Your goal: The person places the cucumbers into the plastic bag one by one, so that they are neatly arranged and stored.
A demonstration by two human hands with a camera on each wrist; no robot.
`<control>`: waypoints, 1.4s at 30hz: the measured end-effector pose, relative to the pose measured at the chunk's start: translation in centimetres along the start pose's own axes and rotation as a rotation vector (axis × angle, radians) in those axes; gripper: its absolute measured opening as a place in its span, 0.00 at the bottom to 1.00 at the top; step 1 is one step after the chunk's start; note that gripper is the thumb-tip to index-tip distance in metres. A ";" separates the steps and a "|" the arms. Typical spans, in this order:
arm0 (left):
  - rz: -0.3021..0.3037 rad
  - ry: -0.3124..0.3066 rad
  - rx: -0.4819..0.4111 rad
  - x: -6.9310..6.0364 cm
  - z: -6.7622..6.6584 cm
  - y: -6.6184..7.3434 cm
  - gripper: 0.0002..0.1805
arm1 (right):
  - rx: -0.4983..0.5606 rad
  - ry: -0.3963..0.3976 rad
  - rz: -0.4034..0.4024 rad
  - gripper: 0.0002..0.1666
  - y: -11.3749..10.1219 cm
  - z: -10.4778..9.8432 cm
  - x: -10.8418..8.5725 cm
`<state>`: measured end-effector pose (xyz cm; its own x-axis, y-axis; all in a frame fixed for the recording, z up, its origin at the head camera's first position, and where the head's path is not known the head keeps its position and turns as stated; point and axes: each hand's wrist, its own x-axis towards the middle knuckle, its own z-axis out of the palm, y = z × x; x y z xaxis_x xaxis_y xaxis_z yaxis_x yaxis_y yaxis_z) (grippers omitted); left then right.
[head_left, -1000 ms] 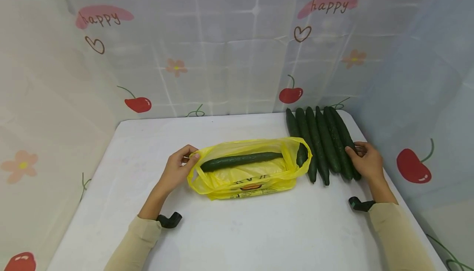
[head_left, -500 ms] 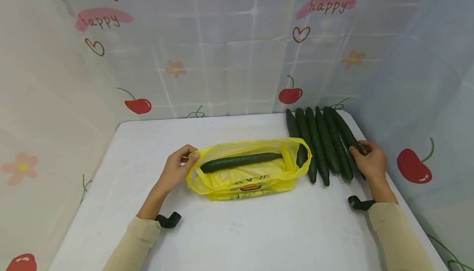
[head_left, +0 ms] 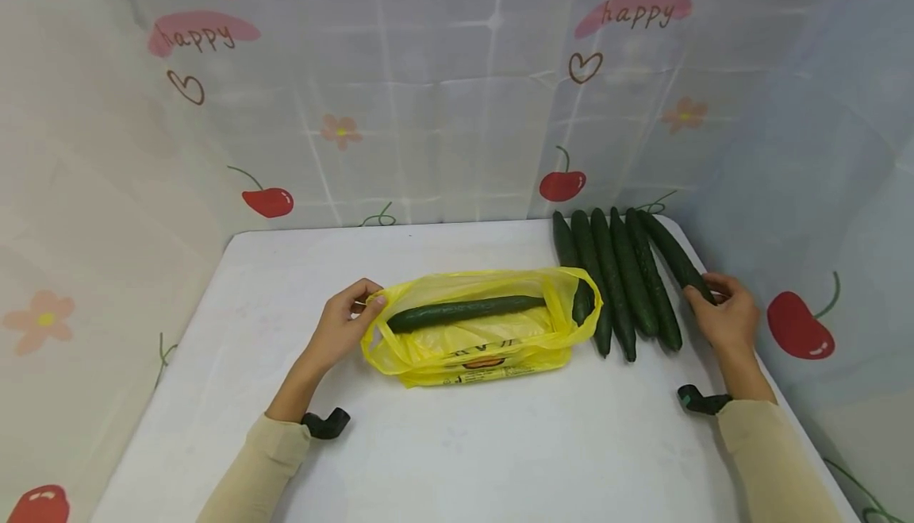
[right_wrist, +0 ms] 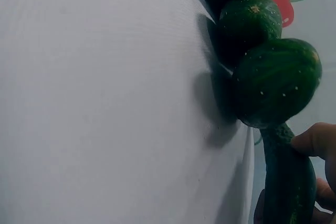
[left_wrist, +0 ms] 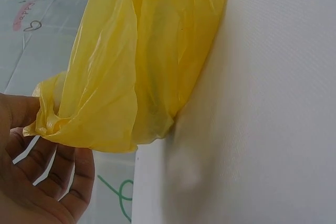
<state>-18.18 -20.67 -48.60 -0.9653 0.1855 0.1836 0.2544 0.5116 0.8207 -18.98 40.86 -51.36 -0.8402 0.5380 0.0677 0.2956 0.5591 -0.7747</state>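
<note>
My left hand (head_left: pixel 346 323) pinches the left rim of a yellow plastic bag (head_left: pixel 485 344) lying with its mouth spread. One cucumber (head_left: pixel 464 313) lies lengthwise inside it. In the left wrist view, thumb and fingers hold the gathered edge of the bag (left_wrist: pixel 105 77). At the right, my right hand (head_left: pixel 730 321) grips the near part of the rightmost cucumber (head_left: pixel 674 253), which slants apart from the others. The right wrist view shows thumb and fingers round this cucumber (right_wrist: pixel 289 182).
Several cucumbers (head_left: pixel 628 285) lie side by side at the table's back right, the leftmost partly behind the bag's right end. A printed curtain (head_left: pixel 443 110) stands behind the white table (head_left: pixel 457 451).
My right hand has moved right with the near end of the rightmost cucumber, widening a gap to its neighbour. The left hand and bag have hardly moved.
</note>
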 end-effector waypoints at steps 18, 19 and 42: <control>0.012 0.009 0.012 0.1 -0.3 0.0 0.09 | 0.056 0.173 -0.111 0.26 0.2 -2.0 -0.9; 0.011 0.008 0.014 0.1 -0.3 -0.1 0.09 | 0.064 0.172 -0.112 0.26 0.1 -2.1 -0.9; 0.013 0.001 0.024 0.1 -0.2 0.0 0.08 | 0.174 0.067 -0.186 0.24 -0.7 -3.0 -2.1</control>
<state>-18.31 -20.80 -48.48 -0.9620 0.1915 0.1948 0.2684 0.5288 0.8052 -16.09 41.23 -49.10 -0.8389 0.4803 0.2560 0.0513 0.5381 -0.8413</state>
